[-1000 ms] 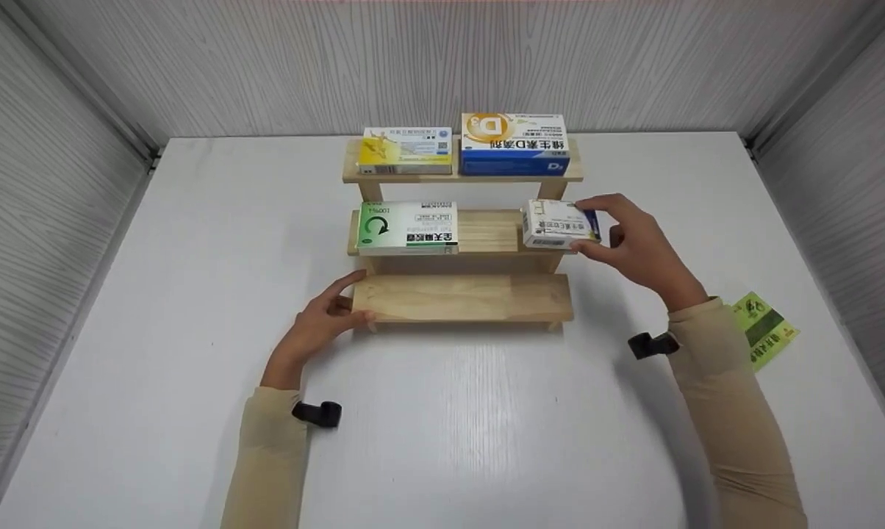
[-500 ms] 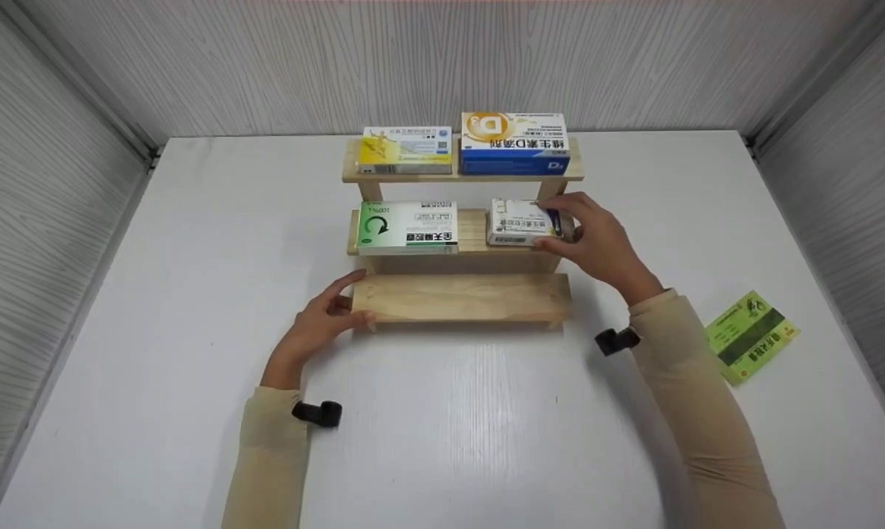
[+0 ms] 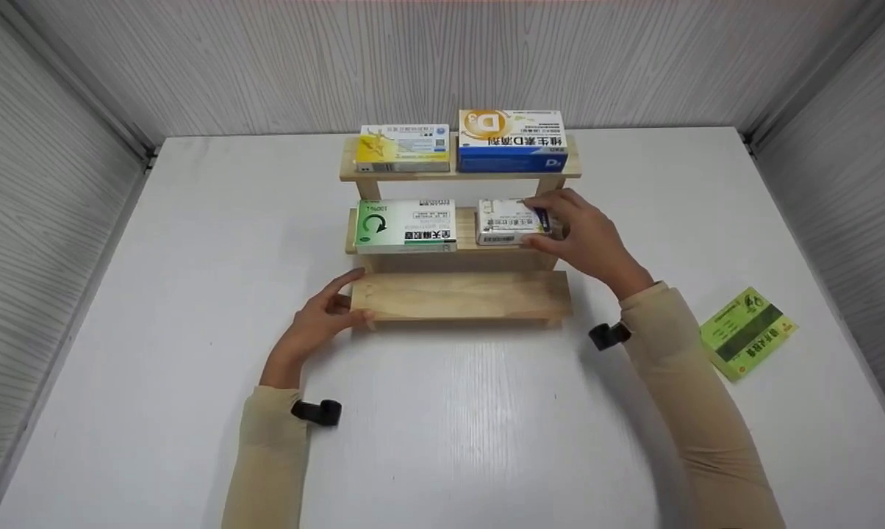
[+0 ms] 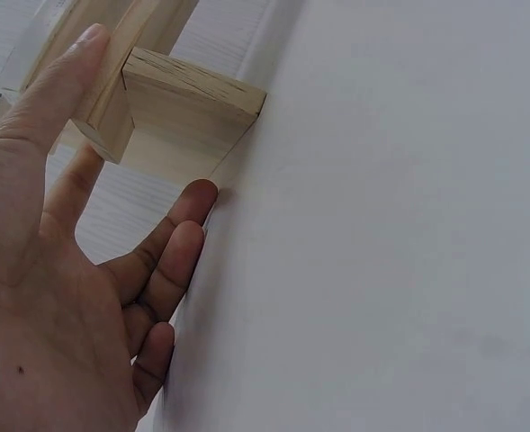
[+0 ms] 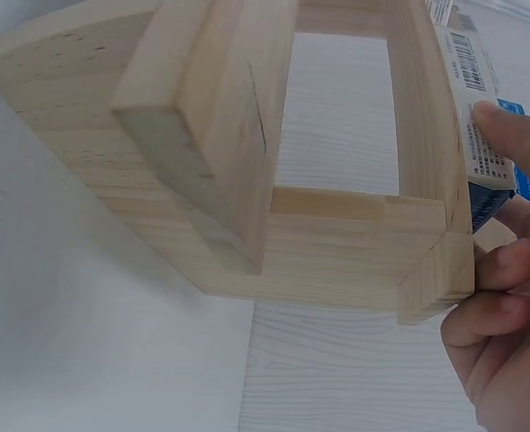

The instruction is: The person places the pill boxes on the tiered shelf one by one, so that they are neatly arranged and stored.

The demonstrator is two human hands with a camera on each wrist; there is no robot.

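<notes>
A three-tier wooden rack point(image 3: 461, 297) stands on the white table. My left hand point(image 3: 319, 323) grips the left end of its lowest step, thumb at the front edge and index finger behind; the left wrist view shows the other fingers point(image 4: 184, 247) loosely bent below the board. On the middle step, my right hand point(image 3: 586, 235) pinches a small white medicine box point(image 3: 507, 220) at its right end, thumb in front. That box point(image 5: 471, 99) lies along the step's board in the right wrist view. Left of it, with a gap between, lies a green-and-white medicine box point(image 3: 406, 225).
The top step bears a yellow-and-white box point(image 3: 403, 147) and a larger blue-and-white vitamin D box point(image 3: 512, 141). A green box point(image 3: 749, 333) lies on the table to the right, beside my right forearm. Grey wood-patterned walls point(image 3: 442, 62) stand behind and at both sides.
My right hand has moved left with the white medicine box, from the right end of the middle step towards the green-and-white box. My left hand keeps its grip on the lowest step.
</notes>
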